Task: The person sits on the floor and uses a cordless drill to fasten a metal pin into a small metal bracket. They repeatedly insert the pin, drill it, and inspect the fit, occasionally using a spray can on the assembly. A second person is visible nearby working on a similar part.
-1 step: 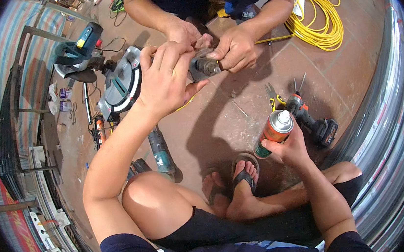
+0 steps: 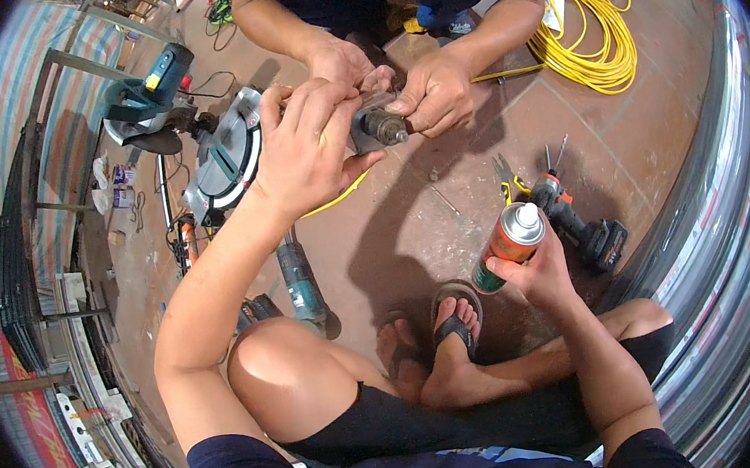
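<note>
My right hand (image 2: 539, 276) is wrapped around an orange and green spray can (image 2: 503, 252) with a white nozzle, tilted up and away from my right knee. At upper middle, my left hand (image 2: 311, 145) is curled round the near left side of a grey metal part (image 2: 362, 128), its thumb below and its fingers above. A dark, round, stepped end (image 2: 385, 127) sticks out of that part toward the right. Facing me, another person grips the same part with a left-side hand (image 2: 343, 62) and a right-side hand (image 2: 440, 90). My fingertips' exact contact is partly hidden.
A cordless drill (image 2: 579, 222) and yellow-handled pliers (image 2: 512, 185) lie beyond the can. To the left are a mitre saw (image 2: 225, 154) and a teal power tool (image 2: 300, 278). Coiled yellow cable (image 2: 592, 33) lies far right; long wrapped bars (image 2: 721, 225) line the right side.
The metal part's round end has shifted very slightly downward and looks sharper. My left thumb has moved a little. The right hand and spray can stay in place.
</note>
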{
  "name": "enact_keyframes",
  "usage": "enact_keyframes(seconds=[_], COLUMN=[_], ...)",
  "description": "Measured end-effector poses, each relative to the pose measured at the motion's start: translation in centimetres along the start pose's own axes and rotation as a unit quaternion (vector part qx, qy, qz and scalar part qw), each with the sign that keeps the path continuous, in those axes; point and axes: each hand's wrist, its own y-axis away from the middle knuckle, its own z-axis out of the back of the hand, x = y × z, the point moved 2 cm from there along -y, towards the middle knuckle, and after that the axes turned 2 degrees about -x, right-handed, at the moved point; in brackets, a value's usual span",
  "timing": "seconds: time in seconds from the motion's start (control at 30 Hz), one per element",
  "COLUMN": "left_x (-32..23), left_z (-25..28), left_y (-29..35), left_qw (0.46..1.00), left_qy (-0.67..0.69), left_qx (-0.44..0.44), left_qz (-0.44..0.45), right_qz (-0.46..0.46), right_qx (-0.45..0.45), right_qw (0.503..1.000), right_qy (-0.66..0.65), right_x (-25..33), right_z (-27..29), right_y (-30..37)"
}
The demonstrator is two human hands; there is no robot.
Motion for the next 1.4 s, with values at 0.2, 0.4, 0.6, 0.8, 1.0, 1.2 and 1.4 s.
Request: enact_keyframes(seconds=[0.2,0.4,0.6,0.8,1.0,1.2,1.4], left_x=[0.1,-1.2,-3.8,-6.1,-8.0,-12.9,-19.0], left_z=[2.6,2.5,-1.4,-8.6,-14.8,-19.7,-21.2], left_y=[-1.1,-1.7,-0.2,1.4,4.8,13.1,19.5], left_qw=[0.997,0.972,0.948,0.931,0.901,0.769,0.663], left_qy=[0.013,0.120,0.164,0.150,0.204,0.407,0.530], left_qx=[0.045,0.172,0.247,0.321,0.377,0.398,0.269], left_qz=[-0.068,-0.107,-0.114,-0.087,0.070,0.291,0.454], right_qz=[0.010,0.004,-0.003,0.030,0.010,-0.010,-0.012], right_qx=[-0.006,0.018,0.016,0.079,0.101,0.167,0.191], right_qw=[0.998,1.000,1.000,0.996,0.994,0.985,0.981], right_qy=[0.064,0.006,-0.027,0.019,-0.040,0.043,0.027], right_x=[0.7,2.4,3.3,1.6,-0.3,-1.1,-1.9], right_z=[0.7,0.7,0.3,0.6,-0.2,-1.0,-1.6], right_y=[-0.4,0.1,0.8,0.1,-1.0,-1.7,-2.3])
